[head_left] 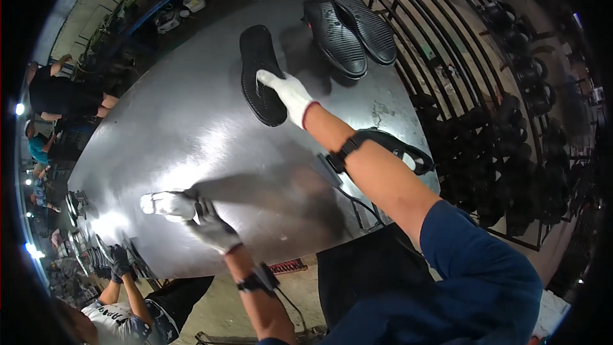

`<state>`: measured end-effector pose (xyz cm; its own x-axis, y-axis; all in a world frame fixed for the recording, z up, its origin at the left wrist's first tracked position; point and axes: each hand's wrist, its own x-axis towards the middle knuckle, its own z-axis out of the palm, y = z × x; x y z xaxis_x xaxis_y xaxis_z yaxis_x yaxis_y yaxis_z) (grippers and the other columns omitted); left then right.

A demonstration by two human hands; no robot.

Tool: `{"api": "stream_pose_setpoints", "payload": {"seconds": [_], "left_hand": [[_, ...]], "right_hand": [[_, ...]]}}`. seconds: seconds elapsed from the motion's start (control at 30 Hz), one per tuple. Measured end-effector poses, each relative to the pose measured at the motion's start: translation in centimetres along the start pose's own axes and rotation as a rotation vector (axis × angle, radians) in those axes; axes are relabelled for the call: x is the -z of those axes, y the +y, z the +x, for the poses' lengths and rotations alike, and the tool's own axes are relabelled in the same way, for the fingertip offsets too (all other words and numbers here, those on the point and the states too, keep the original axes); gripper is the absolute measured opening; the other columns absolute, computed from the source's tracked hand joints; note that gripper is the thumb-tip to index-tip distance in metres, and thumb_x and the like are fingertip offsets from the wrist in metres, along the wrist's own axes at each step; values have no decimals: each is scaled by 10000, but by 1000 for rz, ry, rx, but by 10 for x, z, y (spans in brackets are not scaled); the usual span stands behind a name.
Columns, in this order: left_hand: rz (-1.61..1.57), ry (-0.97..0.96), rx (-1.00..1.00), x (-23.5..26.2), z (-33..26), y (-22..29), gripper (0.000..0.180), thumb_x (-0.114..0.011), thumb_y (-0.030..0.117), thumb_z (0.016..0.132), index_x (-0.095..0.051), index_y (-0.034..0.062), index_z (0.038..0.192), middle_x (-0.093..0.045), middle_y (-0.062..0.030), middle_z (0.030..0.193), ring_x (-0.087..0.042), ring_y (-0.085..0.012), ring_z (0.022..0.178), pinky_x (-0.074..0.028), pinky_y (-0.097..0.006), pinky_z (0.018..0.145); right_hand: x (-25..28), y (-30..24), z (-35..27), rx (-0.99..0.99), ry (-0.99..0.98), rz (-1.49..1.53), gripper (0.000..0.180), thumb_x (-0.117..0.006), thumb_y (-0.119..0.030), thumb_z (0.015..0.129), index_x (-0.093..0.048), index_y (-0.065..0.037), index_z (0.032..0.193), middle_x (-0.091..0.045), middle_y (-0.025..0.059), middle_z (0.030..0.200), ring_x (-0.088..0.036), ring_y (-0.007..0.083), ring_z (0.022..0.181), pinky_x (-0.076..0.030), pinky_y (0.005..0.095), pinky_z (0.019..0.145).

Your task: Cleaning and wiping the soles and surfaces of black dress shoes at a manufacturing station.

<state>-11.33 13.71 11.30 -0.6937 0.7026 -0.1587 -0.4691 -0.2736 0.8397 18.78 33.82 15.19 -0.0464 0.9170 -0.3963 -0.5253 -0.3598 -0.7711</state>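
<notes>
Both my hands wear white knit gloves. My right hand (pixel 288 97) is closed on the edge of a black shoe sole (pixel 260 67) on the metal table, thumb across its surface. My left hand (pixel 216 229), lower left, is closed at the right end of a white crumpled bundle (pixel 169 204), which glare makes hard to identify. A pair of black shoes (pixel 335 35) lies with ribbed soles up at the table's far right. Another black shoe (pixel 414 156) shows partly behind my right forearm.
The shiny metal table (pixel 153 121) fills the middle. Black rack bars (pixel 440 13) and dark stacked shoes (pixel 527 76) stand right. At lower left a co-worker with dark gloves (pixel 118 262) handles items at the table edge. Other people stand far left.
</notes>
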Motion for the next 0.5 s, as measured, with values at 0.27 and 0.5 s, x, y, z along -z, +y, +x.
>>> {"api": "stream_pose_setpoints", "payload": {"seconds": [0.27,0.5], "left_hand": [[646,-434,186,-54,-93,-112,649,-579,159,1082,-283,-9,1635,-471,-198,1580,-695,-252,1085,-604,-342,830],[326,-494,904,-105,-90,-221,231,-566,28,1000,-688,-65,1173,-736,-140,1069,-701,-252,953,-581,-356,820]], "right_hand": [[47,-1,-66,-133,-55,-401,624,-788,-392,912,-689,108,1272,-761,140,1125,-713,187,1024,-546,320,920],[200,11,-263,-215,-175,-572,894,-820,-303,894,-393,94,1572,-623,187,1440,-586,231,1326,-431,341,1158]]}}
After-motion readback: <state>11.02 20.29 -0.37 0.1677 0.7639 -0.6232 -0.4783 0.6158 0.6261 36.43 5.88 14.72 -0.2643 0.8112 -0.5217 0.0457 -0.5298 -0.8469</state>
